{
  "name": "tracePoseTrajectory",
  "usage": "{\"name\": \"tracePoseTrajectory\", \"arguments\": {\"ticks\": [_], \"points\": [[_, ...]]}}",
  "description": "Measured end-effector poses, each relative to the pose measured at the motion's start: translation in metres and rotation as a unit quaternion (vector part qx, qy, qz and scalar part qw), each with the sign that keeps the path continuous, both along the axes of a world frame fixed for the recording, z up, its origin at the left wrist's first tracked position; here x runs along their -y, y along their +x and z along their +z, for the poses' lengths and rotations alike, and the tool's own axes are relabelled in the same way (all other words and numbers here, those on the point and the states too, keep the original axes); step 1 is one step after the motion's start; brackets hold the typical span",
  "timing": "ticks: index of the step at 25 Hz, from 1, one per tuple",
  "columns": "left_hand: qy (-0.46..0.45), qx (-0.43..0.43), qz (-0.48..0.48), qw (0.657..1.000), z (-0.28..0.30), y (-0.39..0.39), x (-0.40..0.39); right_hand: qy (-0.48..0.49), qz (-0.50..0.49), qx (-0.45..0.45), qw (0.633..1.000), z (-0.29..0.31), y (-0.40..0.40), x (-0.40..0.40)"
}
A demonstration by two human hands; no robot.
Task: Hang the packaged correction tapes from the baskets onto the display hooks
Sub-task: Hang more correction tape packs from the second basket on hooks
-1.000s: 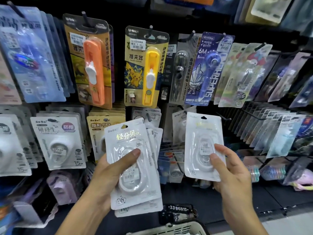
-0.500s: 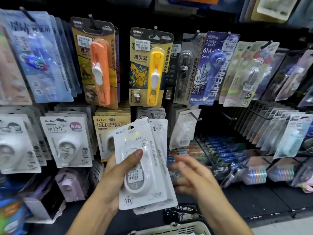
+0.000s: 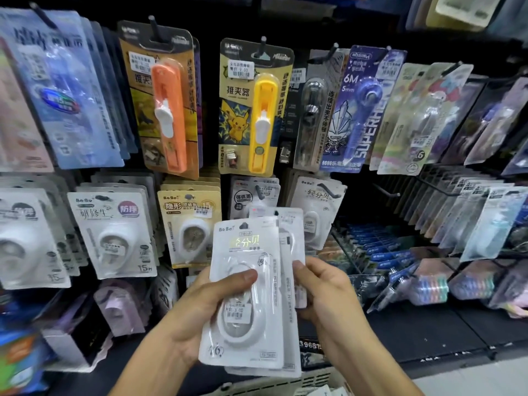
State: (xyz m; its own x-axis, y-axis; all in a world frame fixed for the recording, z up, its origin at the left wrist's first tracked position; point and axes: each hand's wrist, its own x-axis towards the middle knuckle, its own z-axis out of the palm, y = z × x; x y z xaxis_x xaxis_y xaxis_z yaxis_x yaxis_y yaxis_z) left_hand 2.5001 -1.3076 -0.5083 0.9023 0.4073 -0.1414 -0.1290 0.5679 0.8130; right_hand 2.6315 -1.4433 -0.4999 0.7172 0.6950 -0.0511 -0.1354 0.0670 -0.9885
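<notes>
My left hand (image 3: 197, 312) grips a stack of white packaged correction tapes (image 3: 245, 298), thumb across the front pack. My right hand (image 3: 323, 292) pinches the right edge of a pack (image 3: 293, 250) just behind the front one in that stack. Above and to the right, a matching white pack (image 3: 313, 215) hangs on a black display hook (image 3: 328, 190). The rim of a cream basket (image 3: 288, 382) shows at the bottom edge, below both hands.
Pegboard hooks all around carry other goods: white tape packs (image 3: 114, 232) at left, a beige pack (image 3: 190, 224), orange (image 3: 168, 115) and yellow (image 3: 263, 118) clip dispensers above. A bare hook (image 3: 385, 191) juts out at right. Blue boxes (image 3: 380, 252) fill a lower rack.
My right hand hung its white pack on the hook right of centre, let go, came back down to the stack and now pinches another pack. The left hand kept holding the stack.
</notes>
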Motion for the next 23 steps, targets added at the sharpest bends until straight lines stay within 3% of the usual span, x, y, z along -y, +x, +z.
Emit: {"name": "tracePoseTrajectory", "arguments": {"ticks": [6, 10, 19, 21, 23], "points": [[0.112, 0.036, 0.122, 0.986, 0.022, -0.026, -0.030, 0.013, -0.033, 0.105, 0.994, 0.003, 0.006, 0.002], [0.102, 0.083, 0.182, 0.975, 0.029, -0.036, -0.038, 0.022, -0.024, 0.141, 0.989, 0.001, 0.002, -0.004], [0.069, 0.078, 0.210, 0.972, 0.027, -0.029, -0.033, -0.015, -0.173, 0.278, 0.945, 0.012, -0.014, -0.017], [0.068, 0.070, 0.220, 0.971, 0.027, -0.029, -0.033, -0.015, -0.148, 0.235, 0.960, 0.012, -0.014, -0.021], [0.076, 0.062, 0.228, 0.969, 0.028, -0.027, -0.029, -0.008, -0.088, 0.128, 0.988, 0.012, -0.015, -0.025]]}}
